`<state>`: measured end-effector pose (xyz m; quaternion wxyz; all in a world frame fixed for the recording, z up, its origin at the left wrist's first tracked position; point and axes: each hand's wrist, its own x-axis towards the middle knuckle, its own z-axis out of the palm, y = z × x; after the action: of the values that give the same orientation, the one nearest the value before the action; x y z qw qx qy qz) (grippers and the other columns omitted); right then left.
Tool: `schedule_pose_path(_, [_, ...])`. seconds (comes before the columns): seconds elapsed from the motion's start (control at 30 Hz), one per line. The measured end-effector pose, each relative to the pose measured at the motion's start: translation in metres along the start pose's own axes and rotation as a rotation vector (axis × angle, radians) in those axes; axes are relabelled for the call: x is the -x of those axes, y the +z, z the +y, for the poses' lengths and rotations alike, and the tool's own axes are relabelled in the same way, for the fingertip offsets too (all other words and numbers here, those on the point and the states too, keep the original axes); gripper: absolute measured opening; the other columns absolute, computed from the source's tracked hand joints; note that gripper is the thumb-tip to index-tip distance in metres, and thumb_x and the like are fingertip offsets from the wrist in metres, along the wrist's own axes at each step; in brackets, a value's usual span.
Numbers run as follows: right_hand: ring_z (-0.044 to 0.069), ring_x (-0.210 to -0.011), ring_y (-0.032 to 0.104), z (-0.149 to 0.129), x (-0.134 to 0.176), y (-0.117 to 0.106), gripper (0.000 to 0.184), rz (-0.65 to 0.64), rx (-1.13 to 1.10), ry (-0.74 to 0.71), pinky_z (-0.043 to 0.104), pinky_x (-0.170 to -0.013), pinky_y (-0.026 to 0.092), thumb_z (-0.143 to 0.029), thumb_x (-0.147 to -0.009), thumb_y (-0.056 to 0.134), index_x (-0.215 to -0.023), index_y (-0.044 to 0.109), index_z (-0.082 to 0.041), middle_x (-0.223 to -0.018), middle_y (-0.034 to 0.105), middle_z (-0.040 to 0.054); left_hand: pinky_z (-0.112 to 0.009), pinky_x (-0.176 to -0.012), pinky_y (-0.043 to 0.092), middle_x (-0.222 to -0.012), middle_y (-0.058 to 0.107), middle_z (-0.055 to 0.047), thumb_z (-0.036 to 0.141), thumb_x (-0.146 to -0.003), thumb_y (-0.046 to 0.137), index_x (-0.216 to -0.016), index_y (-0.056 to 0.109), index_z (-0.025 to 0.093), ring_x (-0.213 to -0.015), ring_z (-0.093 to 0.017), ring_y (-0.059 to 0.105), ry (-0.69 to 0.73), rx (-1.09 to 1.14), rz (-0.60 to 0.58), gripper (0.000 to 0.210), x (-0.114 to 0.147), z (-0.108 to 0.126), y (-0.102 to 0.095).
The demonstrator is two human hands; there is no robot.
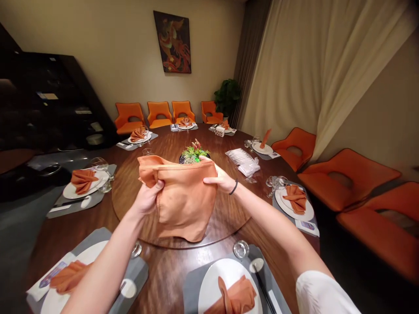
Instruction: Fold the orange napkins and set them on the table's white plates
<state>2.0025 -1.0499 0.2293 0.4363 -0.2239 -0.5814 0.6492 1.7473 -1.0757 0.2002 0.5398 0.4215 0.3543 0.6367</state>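
Note:
An orange cloth napkin (186, 200) hangs partly unfolded in front of me, above the wooden turntable (131, 205). My left hand (149, 197) grips it at the left side, thumb on the near face. At the upper right edge my right hand (218, 176) pinches it, thumb in front and fingers behind. A dark band circles the right wrist. Below, a white plate (209, 279) carries a folded orange napkin (237, 296). Another folded napkin (70, 277) rests on a plate at lower left, partly hidden by my left forearm.
Place settings with folded napkins, glasses and chopsticks ring the round table (163, 279). A potted plant arrangement (194, 152) stands mid-turntable. White wrapped packs (244, 161) lie to its right. Orange chairs (350, 179) line the right side and back wall. A small glass (241, 249) stands near the front.

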Motion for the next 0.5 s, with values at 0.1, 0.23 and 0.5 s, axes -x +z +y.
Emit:
schedule_pose_path(0.1, [0.023, -0.111, 0.062, -0.021, 0.000, 0.002, 0.084, -0.203, 0.079, 0.112, 0.037, -0.096, 0.051, -0.031, -0.063, 0.083, -0.137, 0.047, -0.017, -0.125, 0.063, 0.0100, -0.046, -0.095, 0.053, -0.099, 0.072, -0.009, 0.046, -0.055, 0.086, -0.110, 0.064, 0.015, -0.104, -0.032, 0.066, -0.012, -0.010, -0.052, 0.067, 0.005, 0.030, 0.000])
schedule_pose_path(0.23, [0.021, -0.096, 0.066, -0.037, -0.006, -0.001, 0.062, -0.311, 0.264, 0.179, 0.033, -0.087, 0.054, -0.035, -0.066, 0.081, -0.119, 0.062, -0.010, -0.106, 0.070, 0.0090, -0.047, -0.094, 0.054, -0.101, 0.071, -0.010, 0.043, -0.064, 0.082, -0.109, 0.064, 0.015, -0.104, -0.031, 0.066, 0.014, -0.044, -0.065, 0.056, 0.001, 0.053, 0.000])
schedule_pose_path(0.5, [0.017, -0.082, 0.066, -0.028, -0.036, -0.031, 0.042, -0.332, 0.583, 0.219, 0.027, -0.078, 0.053, -0.039, -0.064, 0.080, -0.093, 0.071, -0.009, -0.090, 0.072, 0.0042, -0.037, -0.087, 0.056, -0.099, 0.071, -0.010, 0.040, -0.062, 0.083, -0.106, 0.066, 0.012, -0.093, -0.024, 0.068, 0.056, -0.163, -0.086, 0.055, -0.028, 0.049, -0.010])
